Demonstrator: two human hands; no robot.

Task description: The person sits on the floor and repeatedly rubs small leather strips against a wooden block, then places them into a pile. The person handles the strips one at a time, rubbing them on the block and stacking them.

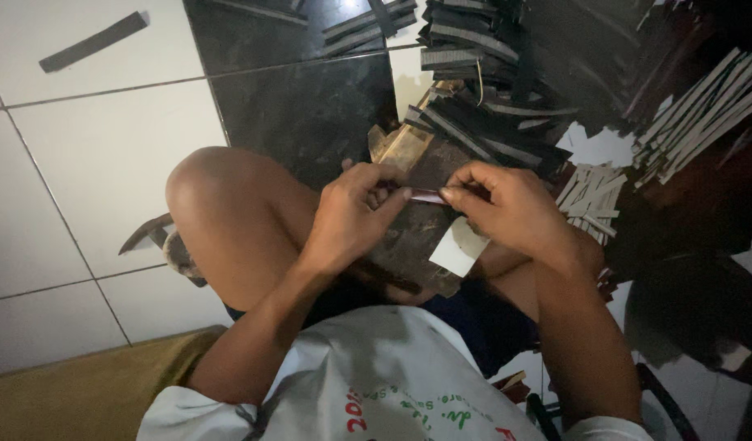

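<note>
both hands [355, 214] [507, 208] pinch thin pale strip [429, 197]

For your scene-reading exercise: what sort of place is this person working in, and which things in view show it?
Probably a home or small floor-level craft workspace. The person sits on a tiled floor, with stacks of dark strips and pale strips piled around. Both the left hand and right hand pinch a small strip.
</note>
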